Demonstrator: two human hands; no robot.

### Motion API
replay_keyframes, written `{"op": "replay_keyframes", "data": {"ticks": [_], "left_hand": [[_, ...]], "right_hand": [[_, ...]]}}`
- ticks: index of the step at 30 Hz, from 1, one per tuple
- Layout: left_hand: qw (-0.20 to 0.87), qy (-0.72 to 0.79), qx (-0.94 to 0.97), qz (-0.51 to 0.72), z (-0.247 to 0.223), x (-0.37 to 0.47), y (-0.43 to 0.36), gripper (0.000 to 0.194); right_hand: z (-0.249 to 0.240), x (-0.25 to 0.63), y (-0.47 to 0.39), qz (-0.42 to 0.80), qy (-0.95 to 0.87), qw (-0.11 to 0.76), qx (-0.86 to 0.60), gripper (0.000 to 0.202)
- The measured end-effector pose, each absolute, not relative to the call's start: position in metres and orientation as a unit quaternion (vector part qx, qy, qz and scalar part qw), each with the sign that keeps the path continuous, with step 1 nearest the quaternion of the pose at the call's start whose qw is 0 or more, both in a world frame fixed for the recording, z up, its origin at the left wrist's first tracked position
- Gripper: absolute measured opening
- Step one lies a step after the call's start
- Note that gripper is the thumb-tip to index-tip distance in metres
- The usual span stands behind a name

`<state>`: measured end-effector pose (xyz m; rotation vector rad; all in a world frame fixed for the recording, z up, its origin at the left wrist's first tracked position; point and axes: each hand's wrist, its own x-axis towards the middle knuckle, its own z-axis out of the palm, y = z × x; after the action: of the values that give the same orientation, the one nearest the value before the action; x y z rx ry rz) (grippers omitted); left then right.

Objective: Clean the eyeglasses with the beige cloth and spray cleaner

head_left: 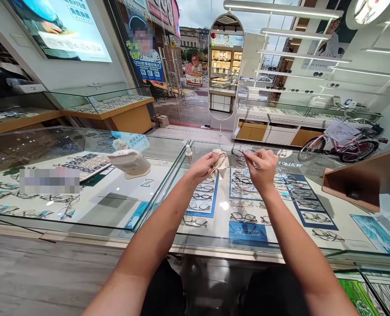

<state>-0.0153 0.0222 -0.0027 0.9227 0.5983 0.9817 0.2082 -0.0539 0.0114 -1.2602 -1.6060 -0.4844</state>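
Note:
My left hand is closed on a beige cloth, which hangs from its fingers above the glass counter. A small white spray bottle stands on the glass just left of that hand. To the right, my right hand pinches the end of a thin dark glasses frame, held over the counter. The frame's far part lies between the two hands, and its outline is hard to make out against the glass. The cloth and the frame appear apart.
Rows of glasses lie inside the glass display case. A white device and a calculator-like keyboard are at the left. A wooden-backed stand is at the right. An oval mirror stands beyond.

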Motion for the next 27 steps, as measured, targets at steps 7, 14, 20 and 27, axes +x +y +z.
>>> {"op": "replay_keyframes", "data": {"ticks": [7,14,20,27], "left_hand": [[0.674,0.301,0.49,0.464,0.002,-0.013,0.015,0.061],[0.678,0.251,0.541,0.429,0.012,-0.01,0.001,0.057],[0.687,0.195,0.588,0.379,0.012,-0.005,-0.008,0.059],[0.67,0.192,0.619,0.361,0.007,-0.005,-0.009,0.055]], "right_hand": [[0.036,0.206,-0.065,0.147,-0.559,0.69,-0.436,0.024],[0.043,0.192,-0.074,0.348,-0.493,0.701,-0.379,0.024],[0.041,0.179,-0.076,0.427,-0.463,0.678,-0.379,0.022],[0.036,0.173,-0.073,0.512,-0.392,0.669,-0.37,0.031]]}}
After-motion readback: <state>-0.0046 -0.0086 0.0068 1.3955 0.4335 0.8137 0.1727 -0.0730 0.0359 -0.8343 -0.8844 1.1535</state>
